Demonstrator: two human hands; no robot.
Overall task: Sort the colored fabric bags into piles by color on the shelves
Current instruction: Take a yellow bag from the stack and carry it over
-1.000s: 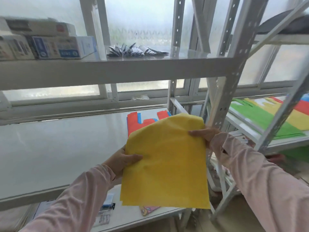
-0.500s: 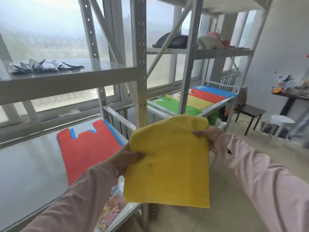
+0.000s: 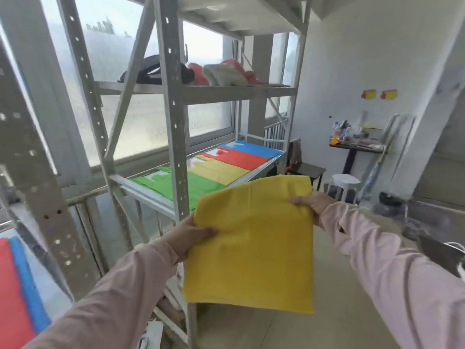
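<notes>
The person holds a flat yellow bag [image 3: 251, 248] upright in front of them. The left hand [image 3: 188, 235] pinches its nine o'clock edge with the thumb laid over the front, and the right hand [image 3: 312, 202] grips its two o'clock corner the same way, so both hands are closed on the fabric. Beyond the bag, a grey metal shelf [image 3: 146, 192] carries four sorted piles running from eleven toward twelve o'clock: green pile [image 3: 176, 182], yellow pile [image 3: 216, 170], red pile [image 3: 236, 157] and blue pile [image 3: 256, 148]. At the frame's eight o'clock edge a red bag [image 3: 10, 293] lies over a blue bag [image 3: 27, 280].
</notes>
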